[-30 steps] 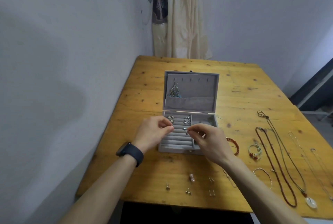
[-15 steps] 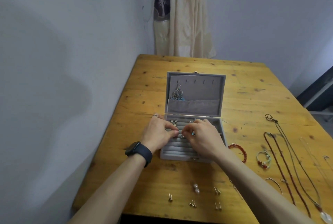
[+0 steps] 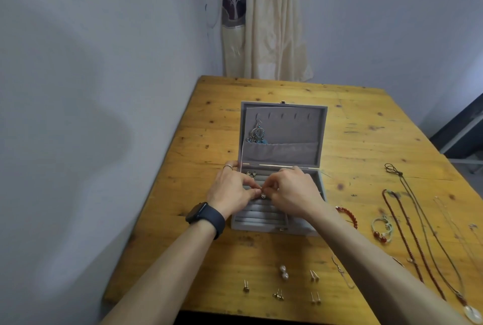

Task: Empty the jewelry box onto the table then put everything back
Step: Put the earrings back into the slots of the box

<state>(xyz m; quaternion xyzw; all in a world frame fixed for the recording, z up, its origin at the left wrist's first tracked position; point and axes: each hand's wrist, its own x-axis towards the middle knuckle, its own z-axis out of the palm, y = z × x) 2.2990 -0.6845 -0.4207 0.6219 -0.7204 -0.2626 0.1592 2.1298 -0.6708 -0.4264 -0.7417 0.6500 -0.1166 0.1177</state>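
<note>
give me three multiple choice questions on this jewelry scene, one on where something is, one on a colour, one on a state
1. Where does the dangling earring hang?
A. inside the lid of the jewelry box, at its left end
B. on the table beside the necklaces
C. in the ring rolls

2. What colour is the bead bracelet right of the box?
A. blue
B. red
C. white

3. How is the small silver piece held?
A. lying loose on the table
B. hooked in the lid
C. pinched between the left hand and the right hand over the box

Answers:
1 A, it dangles from the leftmost hook of the upright lid.
2 B, its beads show red.
3 C, both hands meet on it above the box.
</note>
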